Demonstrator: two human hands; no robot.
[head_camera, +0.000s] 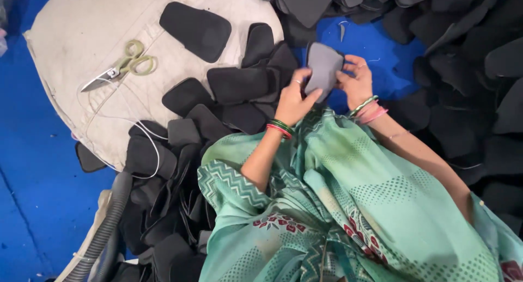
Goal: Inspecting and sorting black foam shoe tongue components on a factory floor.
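Both my hands hold one grey foam pad (322,65) above my lap. My left hand (295,98) grips its lower left edge, thumb on the front. My right hand (355,82) pinches its right edge. Black foam pads (239,86) of the same rounded shape lie in a loose heap just left of my hands. A green patterned cloth (348,206) covers my lap below the hands.
Scissors with pale green handles (121,67) lie on a beige fabric cushion (81,31) at upper left, with a white cord beside them. More black pads (468,53) pile up at right and top. A grey ribbed hose (103,227) runs along the blue floor (32,206).
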